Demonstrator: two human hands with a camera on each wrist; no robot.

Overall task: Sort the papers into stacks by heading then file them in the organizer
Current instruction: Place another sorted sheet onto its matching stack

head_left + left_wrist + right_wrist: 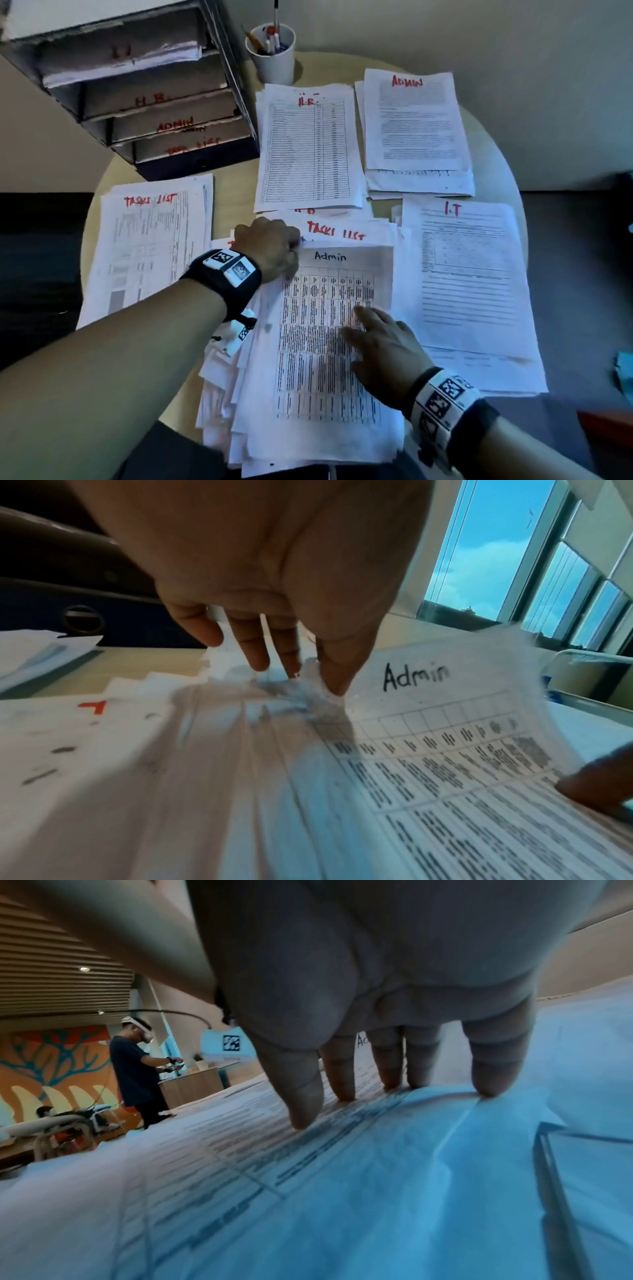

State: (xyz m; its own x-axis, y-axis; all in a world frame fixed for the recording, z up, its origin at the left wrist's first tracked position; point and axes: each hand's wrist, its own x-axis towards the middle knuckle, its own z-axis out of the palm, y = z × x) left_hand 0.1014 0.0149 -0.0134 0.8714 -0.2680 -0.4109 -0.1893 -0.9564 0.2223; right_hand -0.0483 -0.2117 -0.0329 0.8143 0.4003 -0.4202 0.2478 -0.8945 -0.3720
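An unsorted pile of papers (239,404) lies at the table's front. Its top sheet, a table headed "Admin" in black (329,342), is pinched at its top left corner by my left hand (294,246), thumb on top (308,674); that corner curls up off the pile (445,750). My right hand (370,329) presses straight fingertips (394,1091) on the sheet's middle right. A "Tasks List" sheet (335,229) shows just behind. Sorted stacks lie around: Tasks List (150,246), H.R. (308,147), Admin (414,126), I.T (472,291). The labelled tray organizer (137,96) stands at the back left.
The round wooden table (233,192) is mostly covered with paper. A white cup of pens (274,51) stands behind the H.R. stack, next to the organizer. Something blue lies off the table's right edge (623,373). Another person stands far off (133,1069).
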